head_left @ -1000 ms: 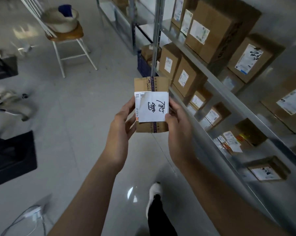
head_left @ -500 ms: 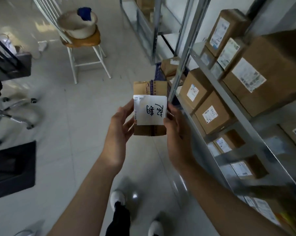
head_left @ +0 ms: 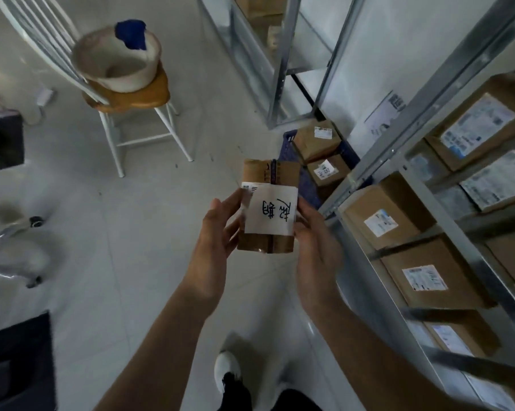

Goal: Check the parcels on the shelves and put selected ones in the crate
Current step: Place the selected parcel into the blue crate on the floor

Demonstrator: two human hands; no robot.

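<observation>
Two parcels [head_left: 317, 139] already sit in the blue crate [head_left: 308, 188] just right of centre, so the picking is under way but, by my reckoning, nowhere near finished. A small parcel [head_left: 268, 176] with a handwritten white slip is up at mid-frame. The left hand [head_left: 217, 232] grips its left edge and the right hand [head_left: 315, 247] its right, and it is not yet in the crate. Labelled boxes [head_left: 386, 215] crowd the shelves [head_left: 428, 99] down the right side, likely awaiting their check.
</observation>
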